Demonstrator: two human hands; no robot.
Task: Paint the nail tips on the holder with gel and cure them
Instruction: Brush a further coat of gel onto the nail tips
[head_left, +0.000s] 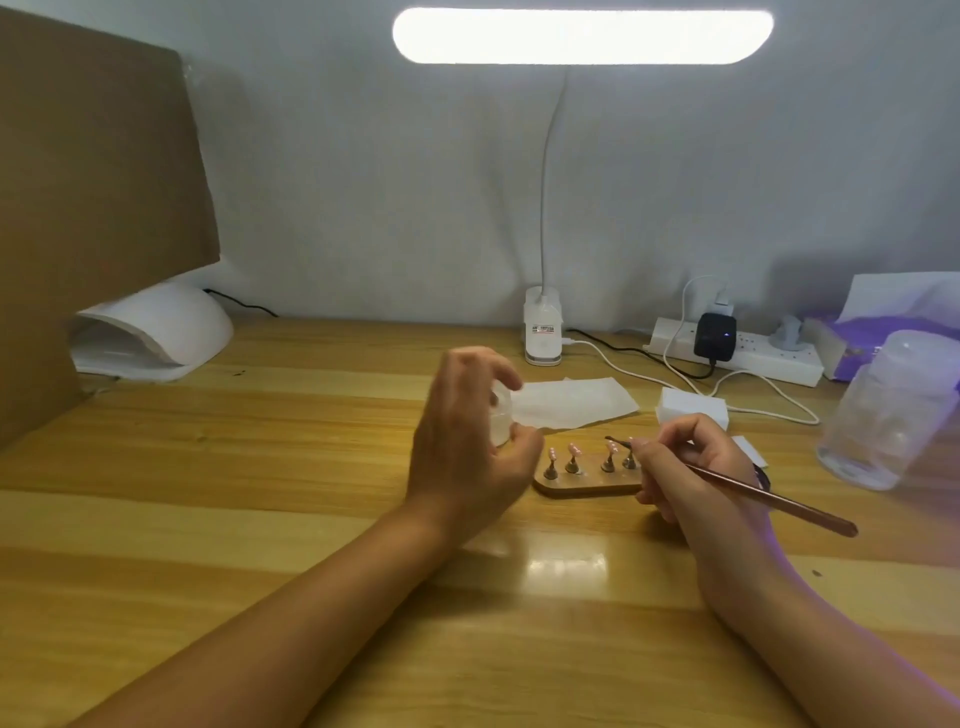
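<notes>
On the wooden desk (249, 525), the oval wooden holder (587, 489) sits just past centre toward 3 o'clock, between the two hands. Four small metal stands on it carry pinkish nail tips (573, 450); any further right are hidden by the fingers. The right hand (691, 467), at 3 o'clock of the holder, pinches a slim rose-gold brush (769, 498) like a pen, its dark bristle end close by the third nail tip from the left. The left hand (462, 447), at 9 o'clock of the holder, curls its fingers and thumb round what looks like a small clear jar (502, 423), though motion blur softens it. A white curing lamp (156, 332) stands at 10 o'clock, a desk lamp base (543, 332) at 12, a power strip (769, 358) at 2, and a white wipe (571, 405) lies just beyond the holder.
</notes>
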